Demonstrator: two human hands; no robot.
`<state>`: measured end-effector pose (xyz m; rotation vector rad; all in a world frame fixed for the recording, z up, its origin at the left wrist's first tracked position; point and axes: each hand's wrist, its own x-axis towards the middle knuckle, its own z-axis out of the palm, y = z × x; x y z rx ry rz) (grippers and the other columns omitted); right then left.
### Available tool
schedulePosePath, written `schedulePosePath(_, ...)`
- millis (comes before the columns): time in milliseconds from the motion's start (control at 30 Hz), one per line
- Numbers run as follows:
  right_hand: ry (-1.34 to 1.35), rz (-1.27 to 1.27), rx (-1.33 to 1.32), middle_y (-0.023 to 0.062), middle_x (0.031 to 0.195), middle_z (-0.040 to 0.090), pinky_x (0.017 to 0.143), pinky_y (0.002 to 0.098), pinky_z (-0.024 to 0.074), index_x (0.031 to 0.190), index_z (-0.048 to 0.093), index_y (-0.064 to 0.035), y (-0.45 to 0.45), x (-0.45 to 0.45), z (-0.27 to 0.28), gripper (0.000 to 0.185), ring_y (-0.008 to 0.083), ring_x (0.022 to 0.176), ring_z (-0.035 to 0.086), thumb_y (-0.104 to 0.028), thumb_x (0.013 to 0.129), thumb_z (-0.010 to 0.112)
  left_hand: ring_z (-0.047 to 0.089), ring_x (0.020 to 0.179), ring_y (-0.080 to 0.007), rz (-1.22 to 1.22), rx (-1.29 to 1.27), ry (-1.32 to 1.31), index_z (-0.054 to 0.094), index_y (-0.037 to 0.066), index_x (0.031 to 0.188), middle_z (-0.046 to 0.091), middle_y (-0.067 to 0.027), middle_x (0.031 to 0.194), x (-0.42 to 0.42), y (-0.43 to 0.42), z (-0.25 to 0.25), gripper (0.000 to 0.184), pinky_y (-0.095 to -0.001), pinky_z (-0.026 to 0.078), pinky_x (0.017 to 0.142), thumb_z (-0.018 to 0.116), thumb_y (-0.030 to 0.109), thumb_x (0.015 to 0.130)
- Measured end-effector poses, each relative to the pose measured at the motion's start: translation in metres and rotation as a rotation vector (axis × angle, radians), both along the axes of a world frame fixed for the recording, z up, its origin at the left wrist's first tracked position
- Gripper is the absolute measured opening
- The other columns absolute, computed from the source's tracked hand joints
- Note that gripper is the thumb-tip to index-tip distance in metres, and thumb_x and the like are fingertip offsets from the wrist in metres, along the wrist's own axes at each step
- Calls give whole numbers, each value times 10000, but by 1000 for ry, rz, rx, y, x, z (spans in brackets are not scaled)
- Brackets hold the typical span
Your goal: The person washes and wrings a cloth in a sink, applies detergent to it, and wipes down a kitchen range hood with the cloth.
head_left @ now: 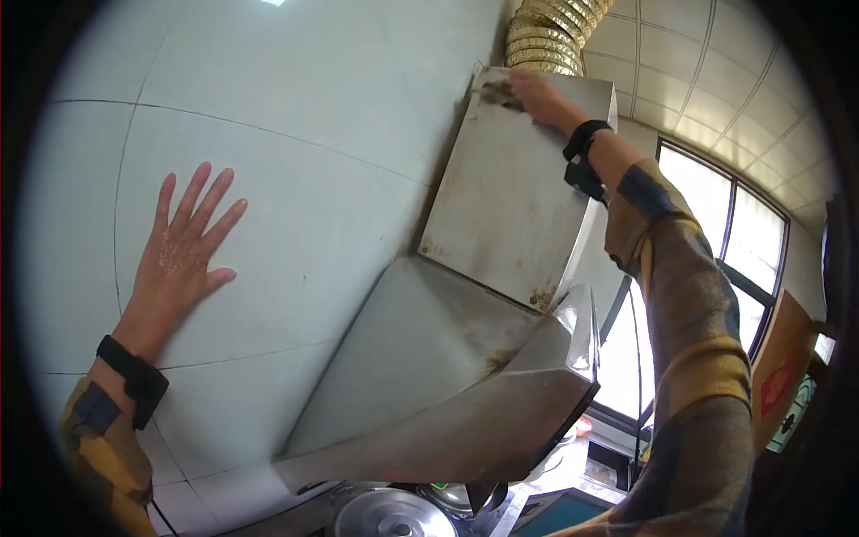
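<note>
My left hand (186, 246) rests flat on the pale tiled wall (277, 224), fingers spread, its back wet. Up at the top of the range hood's metal duct cover (514, 179), my right hand (543, 97) presses a grey-brown wad (501, 93) against the panel. Motion blur hides whether the wad is a rag or a scourer. Brown grime marks the cover's lower corners. Below it spreads the sloping hood (403, 349), with brown stains near its right side.
A ribbed foil duct (550, 36) rises from the cover to the panelled ceiling. Under the hood stand a lidded metal pot (394, 515) and another lidded pan (456, 497). A window (720, 219) and an orange-brown door panel (778, 371) are at the right.
</note>
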<state>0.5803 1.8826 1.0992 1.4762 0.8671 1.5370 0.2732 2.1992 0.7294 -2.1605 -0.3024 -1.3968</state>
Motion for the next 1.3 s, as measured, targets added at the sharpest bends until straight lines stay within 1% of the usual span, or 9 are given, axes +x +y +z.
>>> schedulePosePath(200, 661, 342, -457, 92, 1092, 594, 890, 346, 449, 1114, 581, -89, 41, 5, -92, 289, 255, 1006, 556, -171, 837, 559, 40, 1383, -219, 8, -3, -1, 236, 266, 1392, 97, -12, 1496, -1, 1, 0, 1044, -450, 19, 1148, 789, 455, 527)
schedulePosePath(267, 1378, 280, -281, 96, 1117, 587, 902, 332, 439, 1096, 592, -72, 32, -16, -145, 293, 253, 1023, 550, -108, 809, 553, 40, 1384, -218, 0, 2, -3, 246, 262, 1389, 99, -13, 1496, 0, 1, -1, 1031, -450, 19, 1148, 784, 460, 532)
schedulePosePath(300, 924, 141, -530, 101, 1121, 588, 899, 336, 440, 1070, 613, -77, 34, -16, -162, 298, 258, 1026, 550, -98, 780, 551, 40, 1384, -219, -5, 2, -4, 252, 259, 1388, 101, -15, 1496, 0, 1, -1, 1025, -451, 17, 1147, 782, 461, 535)
schedulePosePath(500, 943, 45, -735, 6, 1083, 599, 880, 353, 421, 936, 641, -124, -43, -77, -187, 166, 186, 1046, 536, -138, 807, 538, 50, 1383, -225, -12, -16, -2, 315, 244, 1363, 129, -24, 1490, -3, -1, 1, 931, -455, 23, 1145, 754, 468, 574)
schedulePosePath(767, 2, -112, 8, -18, 1123, 571, 919, 361, 360, 1040, 621, -183, -63, -83, -42, 277, 196, 1073, 489, -136, 773, 562, 81, 1380, -225, -98, 1, -37, 329, 222, 1339, 154, -24, 1483, -5, -5, 1, 972, -450, 48, 1147, 814, 329, 503)
schedulePosePath(867, 90, 129, 208, 31, 1154, 560, 969, 367, 337, 1088, 603, -143, -49, -59, -53, 313, 219, 1136, 464, -159, 778, 560, 55, 1383, -221, -68, 26, -34, 236, 258, 1386, 108, -14, 1494, -2, -5, 0, 1081, -435, 31, 1151, 823, 338, 482)
schedulePosePath(1000, 410, 169, -283, 62, 1136, 571, 980, 367, 357, 1059, 602, -92, -56, -59, -124, 293, 257, 1117, 483, -127, 769, 573, 55, 1384, -229, -46, 32, -28, 200, 242, 1401, 101, -36, 1495, 2, -2, -2, 1126, -441, 33, 1148, 826, 328, 469)
schedulePosePath(1200, 1403, 348, -528, 25, 1002, 620, 823, 333, 448, 889, 662, -130, -87, -60, -220, 168, 205, 976, 551, -122, 760, 555, 73, 1380, -261, 2, 40, -29, 345, 155, 1331, 132, -69, 1487, -11, -18, 5, 925, -467, 51, 1138, 787, 393, 554)
schedulePosePath(1300, 826, 291, -563, 10, 978, 624, 803, 336, 455, 864, 663, -171, -91, -85, -205, 151, 197, 945, 564, -146, 752, 564, 75, 1379, -279, 15, 25, -5, 322, 157, 1339, 137, -75, 1484, -11, -19, 6, 943, -492, 54, 1132, 790, 374, 550)
